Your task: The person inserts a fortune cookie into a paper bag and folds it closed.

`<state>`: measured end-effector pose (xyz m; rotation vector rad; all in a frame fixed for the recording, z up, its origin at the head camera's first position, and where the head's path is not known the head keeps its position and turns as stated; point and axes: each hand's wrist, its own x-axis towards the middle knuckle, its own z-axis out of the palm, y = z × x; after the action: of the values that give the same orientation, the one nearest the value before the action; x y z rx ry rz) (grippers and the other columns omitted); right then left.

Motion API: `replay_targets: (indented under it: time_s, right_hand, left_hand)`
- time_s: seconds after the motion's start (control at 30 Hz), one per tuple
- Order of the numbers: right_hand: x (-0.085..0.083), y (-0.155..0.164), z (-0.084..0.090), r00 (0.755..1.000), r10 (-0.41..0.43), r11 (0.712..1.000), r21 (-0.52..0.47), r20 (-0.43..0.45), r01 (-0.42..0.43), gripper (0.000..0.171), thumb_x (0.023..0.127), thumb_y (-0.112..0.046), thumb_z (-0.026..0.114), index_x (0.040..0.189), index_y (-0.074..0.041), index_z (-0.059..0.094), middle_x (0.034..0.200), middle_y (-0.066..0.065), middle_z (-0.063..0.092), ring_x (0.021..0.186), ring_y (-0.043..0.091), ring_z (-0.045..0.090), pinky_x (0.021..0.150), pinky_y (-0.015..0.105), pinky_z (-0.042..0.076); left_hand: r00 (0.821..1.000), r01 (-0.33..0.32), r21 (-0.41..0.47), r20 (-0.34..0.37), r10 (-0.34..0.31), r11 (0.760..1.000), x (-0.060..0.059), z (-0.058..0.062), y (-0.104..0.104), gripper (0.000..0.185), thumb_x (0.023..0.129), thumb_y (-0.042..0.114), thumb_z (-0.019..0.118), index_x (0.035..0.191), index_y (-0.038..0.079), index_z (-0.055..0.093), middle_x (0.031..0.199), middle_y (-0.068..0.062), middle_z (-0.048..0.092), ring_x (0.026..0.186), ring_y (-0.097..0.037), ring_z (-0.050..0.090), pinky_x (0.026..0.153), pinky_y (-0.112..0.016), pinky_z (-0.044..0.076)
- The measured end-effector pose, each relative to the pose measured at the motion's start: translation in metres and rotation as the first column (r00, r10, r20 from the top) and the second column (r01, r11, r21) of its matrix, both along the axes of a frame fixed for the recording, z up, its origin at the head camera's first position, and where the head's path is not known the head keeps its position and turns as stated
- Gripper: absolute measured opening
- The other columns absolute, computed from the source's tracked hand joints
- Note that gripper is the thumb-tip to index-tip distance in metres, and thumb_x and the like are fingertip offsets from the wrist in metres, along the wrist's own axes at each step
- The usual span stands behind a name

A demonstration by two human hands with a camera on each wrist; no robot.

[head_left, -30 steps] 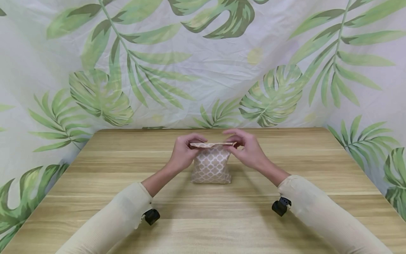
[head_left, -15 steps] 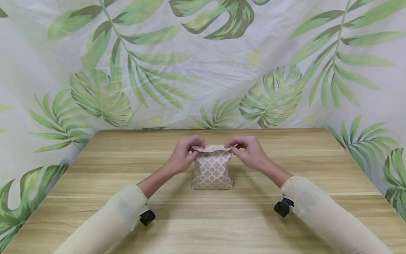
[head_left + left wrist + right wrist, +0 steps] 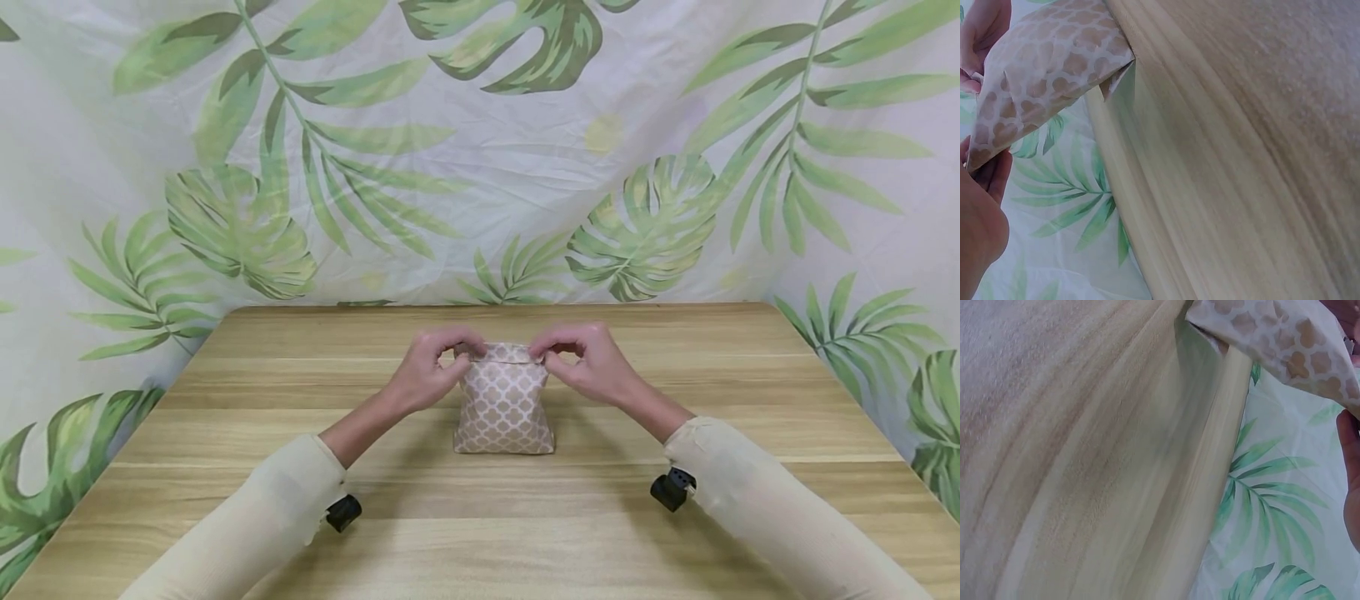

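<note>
A small paper bag point(image 3: 504, 406) with a tan and white lattice pattern stands upright at the middle of the wooden table point(image 3: 225, 467). My left hand point(image 3: 435, 367) pinches the left end of its folded top edge. My right hand point(image 3: 581, 360) pinches the right end. The top is rolled down over the bag's mouth. In the left wrist view the bag point(image 3: 1041, 69) fills the upper left, with fingers point(image 3: 982, 28) curled at its edge. The right wrist view shows the bag's point(image 3: 1279, 344) lower side at upper right.
A leaf-printed cloth point(image 3: 480, 150) hangs behind and round the table. Both forearms wear cream sleeves point(image 3: 247, 525) with a small black camera point(image 3: 343, 512) under each wrist. Bare wood lies on all sides of the bag.
Both hands have drawn closer together and lower, folding the bag's top edge down. The flat wide mouth is now a narrower rolled fold. The bag has slid slightly nearer.
</note>
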<state>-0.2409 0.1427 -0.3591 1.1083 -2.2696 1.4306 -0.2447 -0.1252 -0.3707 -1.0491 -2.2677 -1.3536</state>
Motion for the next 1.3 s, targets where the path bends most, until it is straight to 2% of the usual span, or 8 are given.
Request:
replay_targets:
  time_s: [0.17, 0.4, 0.57, 0.73, 0.83, 0.9, 1.1, 1.3]
  right_hand:
    - [-0.001, 0.002, 0.002, 0.996, 0.01, 0.999, 0.05, -0.085, -0.006, 0.02, 0.084, 0.006, 0.063, 0.093, -0.002, 0.08, 0.095, 0.01, 0.079, 0.085, 0.019, 0.073, 0.08, 0.033, 0.063]
    - [0.0, 0.0, 0.004, 0.987, 0.004, 0.996, 0.091, -0.159, 0.01, 0.02, 0.085, 0.011, 0.07, 0.091, -0.004, 0.082, 0.093, 0.008, 0.079, 0.086, 0.023, 0.076, 0.077, 0.035, 0.064]
    - [0.003, 0.0, 0.005, 0.997, 0.008, 0.997, 0.075, -0.077, -0.002, 0.017, 0.085, 0.012, 0.071, 0.09, -0.002, 0.08, 0.093, 0.01, 0.078, 0.084, 0.025, 0.074, 0.069, 0.03, 0.063]
    - [0.007, 0.0, 0.012, 0.995, -0.056, 0.995, 0.087, 0.078, 0.049, 0.015, 0.088, 0.004, 0.075, 0.102, 0.001, 0.07, 0.088, 0.009, 0.072, 0.081, 0.02, 0.069, 0.062, 0.027, 0.059]
    - [0.009, 0.001, 0.016, 0.988, -0.098, 0.987, 0.139, 0.121, 0.081, 0.01, 0.09, 0.0, 0.075, 0.099, 0.0, 0.072, 0.084, 0.005, 0.071, 0.076, 0.016, 0.066, 0.059, 0.028, 0.057]
    - [0.011, 0.002, 0.018, 0.984, -0.121, 0.981, 0.166, 0.128, 0.099, 0.002, 0.091, -0.002, 0.075, 0.093, -0.002, 0.075, 0.081, 0.003, 0.072, 0.074, 0.014, 0.065, 0.058, 0.028, 0.057]
    - [0.015, 0.004, 0.02, 0.984, -0.15, 0.981, 0.139, 0.099, 0.136, 0.006, 0.091, -0.001, 0.077, 0.085, -0.004, 0.078, 0.076, 0.002, 0.072, 0.069, 0.013, 0.063, 0.058, 0.027, 0.056]
    - [0.015, 0.007, 0.02, 0.983, -0.179, 0.977, 0.121, 0.033, 0.174, 0.008, 0.089, 0.002, 0.078, 0.084, -0.004, 0.078, 0.074, 0.002, 0.072, 0.067, 0.013, 0.063, 0.056, 0.026, 0.056]
  left_hand:
    - [0.999, -0.014, -0.006, -0.03, 0.014, 1.0, -0.002, 0.0, 0.003, 0.007, 0.092, -0.005, 0.071, 0.094, 0.0, 0.073, 0.093, -0.01, 0.076, 0.081, -0.017, 0.067, 0.075, -0.029, 0.058]
    - [0.997, -0.042, -0.046, 0.068, 0.045, 0.998, 0.001, 0.009, 0.01, 0.013, 0.09, 0.004, 0.08, 0.101, -0.002, 0.075, 0.097, -0.011, 0.078, 0.088, -0.021, 0.073, 0.075, -0.027, 0.058]
    - [0.991, -0.016, -0.008, 0.135, 0.016, 1.0, 0.003, 0.011, 0.013, 0.006, 0.09, -0.001, 0.078, 0.096, -0.002, 0.078, 0.094, -0.013, 0.078, 0.087, -0.023, 0.075, 0.076, -0.025, 0.062]
    - [0.995, -0.014, 0.03, 0.098, 0.011, 0.999, 0.007, 0.011, 0.015, 0.006, 0.088, -0.003, 0.079, 0.094, -0.003, 0.079, 0.092, -0.014, 0.078, 0.085, -0.025, 0.076, 0.076, -0.026, 0.063]
    - [0.997, -0.02, 0.051, 0.077, 0.016, 0.998, 0.008, 0.012, 0.017, 0.005, 0.087, -0.005, 0.079, 0.092, -0.003, 0.079, 0.09, -0.014, 0.078, 0.083, -0.024, 0.076, 0.074, -0.026, 0.063]
    - [0.997, -0.023, 0.063, 0.076, 0.019, 0.998, 0.009, 0.013, 0.017, 0.005, 0.086, -0.005, 0.08, 0.091, -0.003, 0.08, 0.09, -0.013, 0.079, 0.082, -0.022, 0.076, 0.073, -0.024, 0.062]
    - [0.99, -0.069, 0.045, 0.127, 0.062, 0.997, 0.012, 0.017, 0.013, 0.007, 0.089, 0.002, 0.08, 0.096, -0.001, 0.08, 0.092, -0.01, 0.079, 0.078, -0.013, 0.07, 0.066, -0.019, 0.055]
    - [0.986, -0.112, 0.04, 0.125, 0.106, 0.993, 0.014, 0.02, 0.005, 0.008, 0.093, 0.0, 0.075, 0.099, -0.001, 0.08, 0.094, -0.012, 0.079, 0.082, -0.021, 0.073, 0.06, -0.026, 0.052]
